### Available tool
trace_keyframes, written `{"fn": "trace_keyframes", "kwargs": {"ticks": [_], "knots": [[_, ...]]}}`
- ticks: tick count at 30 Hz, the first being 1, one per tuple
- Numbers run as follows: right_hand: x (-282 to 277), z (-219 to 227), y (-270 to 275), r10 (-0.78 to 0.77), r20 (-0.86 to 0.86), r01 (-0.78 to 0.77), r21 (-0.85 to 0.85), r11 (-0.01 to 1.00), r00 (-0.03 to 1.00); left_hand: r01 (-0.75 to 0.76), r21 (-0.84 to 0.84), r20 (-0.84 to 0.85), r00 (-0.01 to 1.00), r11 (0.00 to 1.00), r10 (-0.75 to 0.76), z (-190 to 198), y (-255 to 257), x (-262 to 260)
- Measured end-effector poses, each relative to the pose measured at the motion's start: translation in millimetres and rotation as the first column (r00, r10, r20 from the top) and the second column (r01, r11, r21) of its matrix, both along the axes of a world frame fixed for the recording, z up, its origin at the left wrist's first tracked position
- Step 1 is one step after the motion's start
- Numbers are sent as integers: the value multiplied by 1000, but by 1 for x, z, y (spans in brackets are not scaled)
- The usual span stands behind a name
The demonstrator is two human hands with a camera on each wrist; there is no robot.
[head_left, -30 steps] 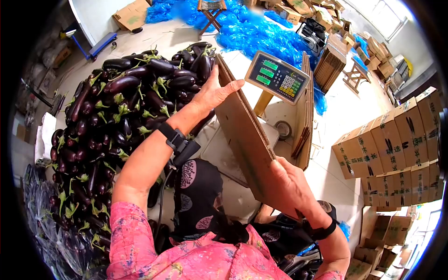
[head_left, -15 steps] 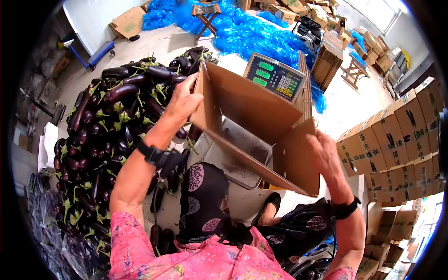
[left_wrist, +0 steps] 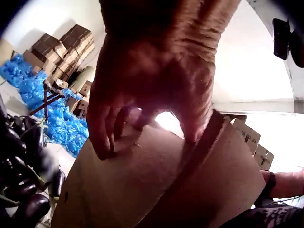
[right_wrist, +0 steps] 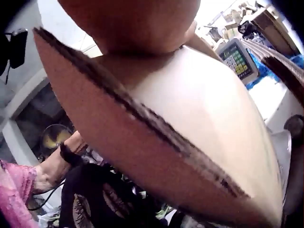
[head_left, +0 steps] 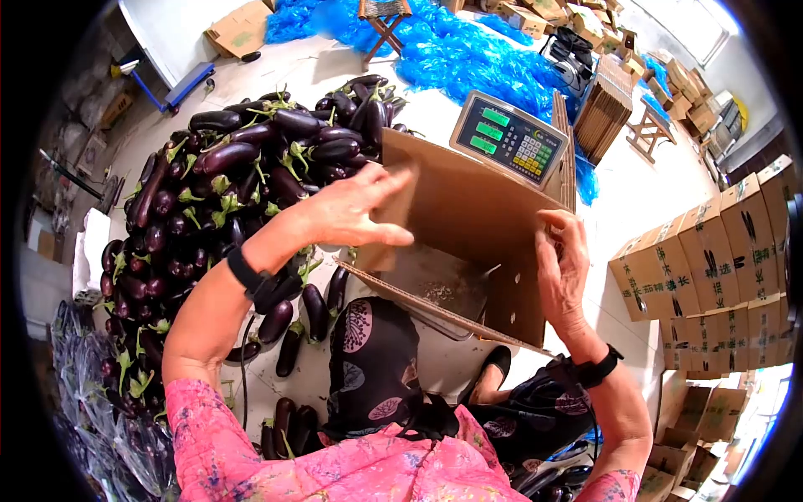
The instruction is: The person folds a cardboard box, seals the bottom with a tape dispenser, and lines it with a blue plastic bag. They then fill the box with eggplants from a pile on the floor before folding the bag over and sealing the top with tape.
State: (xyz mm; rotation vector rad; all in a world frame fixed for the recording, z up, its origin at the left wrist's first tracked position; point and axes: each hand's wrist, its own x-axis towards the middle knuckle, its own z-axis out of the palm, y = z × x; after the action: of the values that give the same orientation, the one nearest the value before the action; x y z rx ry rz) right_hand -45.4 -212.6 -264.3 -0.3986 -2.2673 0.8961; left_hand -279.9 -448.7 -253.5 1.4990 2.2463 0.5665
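Head view: the left hand (head_left: 355, 209), fingers and thumb spread, is at the left end of an open cardboard box (head_left: 477, 201); the right hand (head_left: 562, 266) touches its right end, fingers bent (whether they pinch the cardboard, I cannot tell). A metal platform (head_left: 445, 280) shows through the box. Just beyond stands a scale display (head_left: 510, 139); eggplants (head_left: 226, 157) heap at left, printed cartons (head_left: 703, 251) stack at right.

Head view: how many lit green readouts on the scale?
3: top readout, middle readout and bottom readout, stacked left of the keypad on the scale display, beyond the cardboard box. None appears hidden.
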Motion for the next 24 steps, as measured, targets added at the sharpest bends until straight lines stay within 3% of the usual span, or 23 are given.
{"fn": "trace_keyframes", "kwargs": {"ticks": [3,5,7,9,11,12,13,14,15,17,18,21,22,24], "knots": [[-11,-3,-4,121,22,-121,2,993,992,82,36,-230,971,996,-72,-27,10,3],[-24,-5,0,321,131,-342,192,920,938,68,-63,-211,974,996,-80,-26,15,6],[-37,-14,-6,485,176,-506,107,856,857,88,-106,-210,972,990,-109,-32,15,2],[-53,-29,-5,474,265,-537,277,797,840,139,4,-216,967,990,-135,-36,10,-1],[-69,-44,-9,503,454,-674,409,616,735,220,113,-205,959,969,-194,-44,0,-10],[-72,-56,-18,497,514,-712,429,557,699,201,121,-139,973,972,-184,-43,-8,-13],[-70,-70,-26,486,571,-746,442,498,662,106,164,124,984,981,-127,-44,-21,-19],[-70,-81,-28,502,548,-742,446,501,669,-1,181,379,923,983,-69,-47,-38,-27],[-71,-80,-28,500,547,-739,445,506,671,-113,172,611,791,979,-15,-50,-47,-29],[-70,-76,-27,492,551,-735,434,521,674,-453,359,789,615,816,-6,-33,-65,8],[-69,-78,-26,484,564,-738,424,525,669,-541,422,836,543,727,-81,-34,-68,22],[-70,-79,-24,510,560,-751,392,531,653,-446,450,587,801,773,120,-32,-58,60],[-70,-78,-26,512,548,-743,387,545,661,-415,473,510,848,777,142,-33,-52,55],[-70,-73,-27,509,521,-721,385,577,685,-483,502,483,845,717,231,-37,-30,43]]}}
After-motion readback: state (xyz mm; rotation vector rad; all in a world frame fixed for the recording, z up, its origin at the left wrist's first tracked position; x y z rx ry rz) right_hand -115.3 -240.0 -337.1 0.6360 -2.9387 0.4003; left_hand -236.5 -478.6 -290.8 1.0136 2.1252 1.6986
